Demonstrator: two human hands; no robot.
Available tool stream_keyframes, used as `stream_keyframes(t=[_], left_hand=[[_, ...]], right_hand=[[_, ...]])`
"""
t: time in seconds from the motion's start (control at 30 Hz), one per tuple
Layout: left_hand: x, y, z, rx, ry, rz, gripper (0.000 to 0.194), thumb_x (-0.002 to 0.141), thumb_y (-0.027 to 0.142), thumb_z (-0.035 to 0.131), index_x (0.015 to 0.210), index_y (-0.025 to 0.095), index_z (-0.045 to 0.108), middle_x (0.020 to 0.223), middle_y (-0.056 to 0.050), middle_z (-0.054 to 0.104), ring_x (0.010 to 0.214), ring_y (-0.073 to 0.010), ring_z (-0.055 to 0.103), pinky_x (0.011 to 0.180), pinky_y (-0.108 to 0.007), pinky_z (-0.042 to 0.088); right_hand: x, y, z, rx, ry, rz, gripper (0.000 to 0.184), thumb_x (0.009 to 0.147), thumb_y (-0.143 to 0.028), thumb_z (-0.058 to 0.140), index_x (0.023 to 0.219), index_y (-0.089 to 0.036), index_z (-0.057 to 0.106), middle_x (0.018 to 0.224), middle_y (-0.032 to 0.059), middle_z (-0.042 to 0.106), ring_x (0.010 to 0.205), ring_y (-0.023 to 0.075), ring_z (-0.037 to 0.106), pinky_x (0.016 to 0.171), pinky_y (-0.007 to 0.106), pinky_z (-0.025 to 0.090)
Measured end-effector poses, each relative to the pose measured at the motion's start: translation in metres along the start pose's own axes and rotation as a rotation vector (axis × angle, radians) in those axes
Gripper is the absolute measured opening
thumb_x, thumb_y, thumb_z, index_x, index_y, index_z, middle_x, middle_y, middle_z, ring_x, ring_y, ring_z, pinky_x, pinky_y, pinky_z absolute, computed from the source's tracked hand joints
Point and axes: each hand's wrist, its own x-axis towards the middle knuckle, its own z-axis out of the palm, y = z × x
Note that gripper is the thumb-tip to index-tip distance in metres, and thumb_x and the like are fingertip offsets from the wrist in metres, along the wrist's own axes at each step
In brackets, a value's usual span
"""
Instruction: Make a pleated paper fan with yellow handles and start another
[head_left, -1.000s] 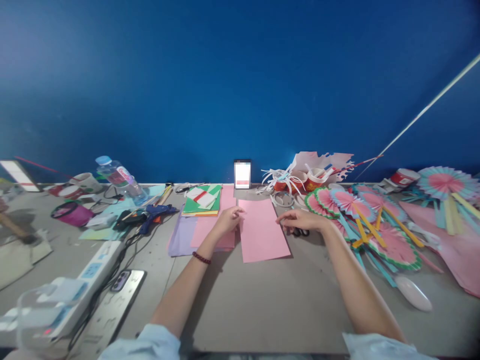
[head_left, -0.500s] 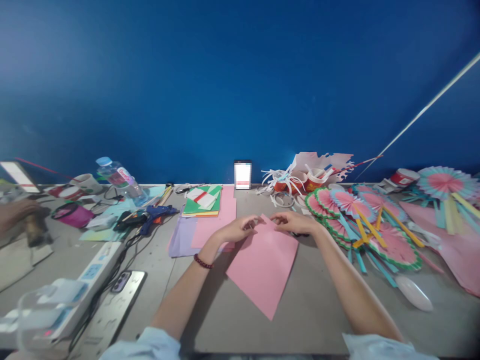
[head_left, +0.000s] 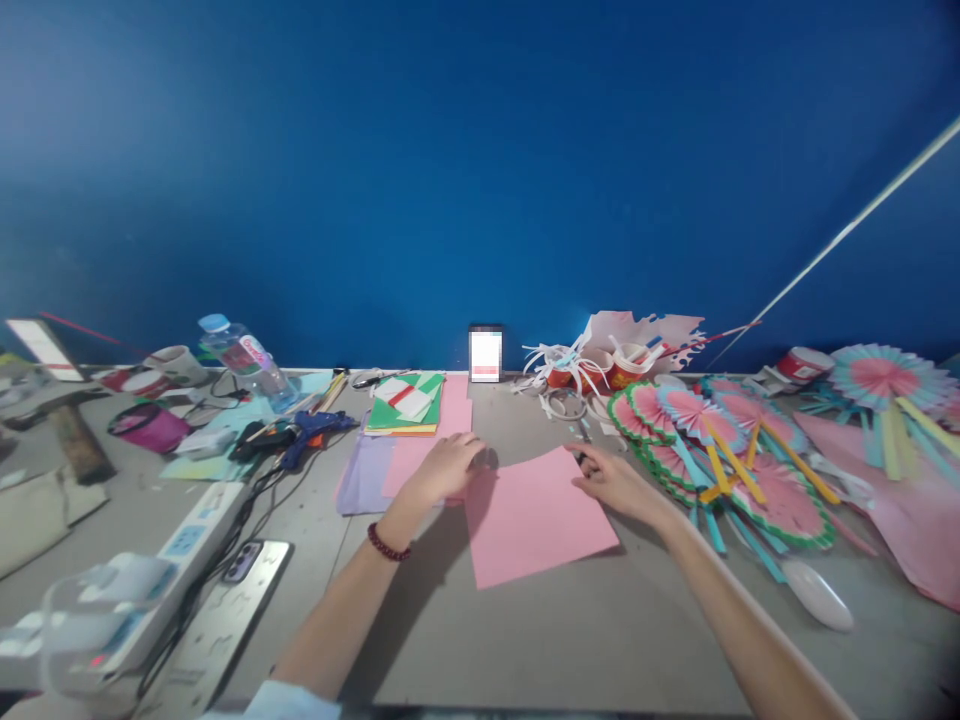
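Observation:
A sheet of pink paper (head_left: 536,525) sits in front of me, its near edge slanting up to the right. Curled at its upper left corner is my left hand (head_left: 448,468), whose fingertips are partly hidden and blurred. My right hand (head_left: 619,482) pinches the paper's right edge close to the upper right corner. Something small and dark shows by the right fingertips, too unclear to name. Left of the sheet lies a stack of purple paper (head_left: 361,480) and pink paper, with green sheets (head_left: 382,415) on top.
Pleated paper fans (head_left: 787,495) and a white oval piece (head_left: 819,595) lie on the right. Cups with paper strips (head_left: 634,365) stand at the back. On the left are a glue gun (head_left: 311,435), a bottle (head_left: 247,360), a power strip (head_left: 176,560) and a phone (head_left: 251,600).
The pink sheet has turned from a diamond position to nearly square. My hands have moved apart, from its top corner to either side. A co-worker's hand at far left has left the view.

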Motion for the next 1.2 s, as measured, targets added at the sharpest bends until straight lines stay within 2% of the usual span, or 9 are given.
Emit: stream_keyframes(t=[0.03, 0.13, 0.23, 0.37, 0.43, 0.53, 0.77, 1.03, 1.2], left_hand=[[-0.005, -0.005, 0.004, 0.126, -0.047, 0.060, 0.022, 0.086, 0.030, 0.057, 0.106, 0.025, 0.065, 0.110, -0.008, 0.066, 0.105, -0.0258, 0.059, 0.092, -0.038, 0.045], [-0.019, -0.020, 0.014, 0.409, -0.003, 0.044, 0.037, 0.092, 0.041, 0.048, 0.123, 0.023, 0.057, 0.138, -0.012, 0.050, 0.131, -0.0302, 0.041, 0.109, -0.049, 0.031], [-0.031, -0.033, 0.021, 0.495, 0.002, 0.013, 0.048, 0.092, 0.046, 0.045, 0.134, 0.024, 0.050, 0.146, -0.011, 0.043, 0.138, -0.0324, 0.032, 0.111, -0.050, 0.026], [-0.040, -0.046, 0.024, 0.520, -0.024, 0.004, 0.050, 0.095, 0.045, 0.036, 0.142, 0.030, 0.041, 0.153, -0.006, 0.034, 0.142, -0.0288, 0.025, 0.113, -0.049, 0.022], [-0.042, -0.050, 0.022, 0.523, -0.044, 0.004, 0.051, 0.096, 0.047, 0.033, 0.144, 0.030, 0.038, 0.154, -0.004, 0.031, 0.143, -0.0277, 0.024, 0.114, -0.048, 0.021], [-0.045, -0.053, 0.017, 0.520, -0.068, 0.012, 0.052, 0.096, 0.049, 0.031, 0.145, 0.030, 0.036, 0.155, -0.003, 0.029, 0.143, -0.0271, 0.022, 0.114, -0.048, 0.021], [-0.048, -0.056, 0.012, 0.532, -0.066, 0.049, 0.052, 0.096, 0.047, 0.033, 0.146, 0.032, 0.034, 0.155, -0.002, 0.029, 0.143, -0.0263, 0.023, 0.114, -0.046, 0.022], [-0.050, -0.055, 0.011, 0.502, -0.059, 0.045, 0.052, 0.096, 0.045, 0.035, 0.146, 0.032, 0.033, 0.155, -0.003, 0.028, 0.144, -0.0257, 0.022, 0.114, -0.047, 0.022], [-0.049, -0.050, 0.008, 0.476, -0.062, 0.039, 0.051, 0.096, 0.044, 0.037, 0.144, 0.029, 0.037, 0.154, -0.004, 0.029, 0.144, -0.0262, 0.022, 0.114, -0.048, 0.023]], right_hand=[[-0.006, 0.005, 0.006, -0.037, 0.013, -0.015, 0.053, 0.078, -0.029, 0.054, 0.128, -0.015, 0.052, 0.075, 0.0006, 0.062, 0.067, 0.0161, 0.059, 0.066, 0.028, 0.048], [-0.023, 0.016, 0.025, -0.212, 0.136, -0.004, 0.048, 0.081, -0.029, 0.049, 0.127, -0.018, 0.055, 0.078, 0.0028, 0.064, 0.073, 0.0203, 0.063, 0.074, 0.035, 0.051], [-0.034, 0.015, 0.042, -0.326, 0.290, -0.095, 0.041, 0.083, -0.030, 0.048, 0.119, -0.018, 0.062, 0.103, 0.0122, 0.066, 0.101, 0.0269, 0.062, 0.091, 0.042, 0.049], [-0.042, 0.007, 0.061, -0.361, 0.177, -0.221, 0.047, 0.086, -0.037, 0.050, 0.129, -0.019, 0.057, 0.141, 0.0138, 0.050, 0.131, 0.0286, 0.045, 0.107, 0.045, 0.040], [-0.043, 0.006, 0.069, -0.396, 0.112, -0.217, 0.053, 0.087, -0.039, 0.049, 0.135, -0.018, 0.051, 0.148, 0.0144, 0.041, 0.136, 0.0294, 0.038, 0.109, 0.048, 0.037], [-0.042, 0.008, 0.076, -0.444, 0.112, -0.212, 0.055, 0.090, -0.040, 0.046, 0.139, -0.016, 0.047, 0.150, 0.0150, 0.036, 0.138, 0.0302, 0.034, 0.110, 0.050, 0.035], [-0.029, 0.010, 0.077, -0.536, 0.189, -0.204, 0.053, 0.092, -0.040, 0.042, 0.138, -0.015, 0.048, 0.148, 0.0150, 0.039, 0.138, 0.0301, 0.035, 0.110, 0.050, 0.036], [-0.024, 0.020, 0.060, -0.565, 0.190, -0.102, 0.056, 0.092, -0.042, 0.039, 0.139, -0.012, 0.047, 0.149, 0.0148, 0.038, 0.138, 0.0297, 0.034, 0.110, 0.049, 0.035], [-0.024, 0.031, 0.059, -0.547, 0.201, -0.159, 0.054, 0.092, -0.041, 0.039, 0.139, -0.016, 0.047, 0.148, 0.0140, 0.040, 0.139, 0.0277, 0.034, 0.110, 0.048, 0.035]])
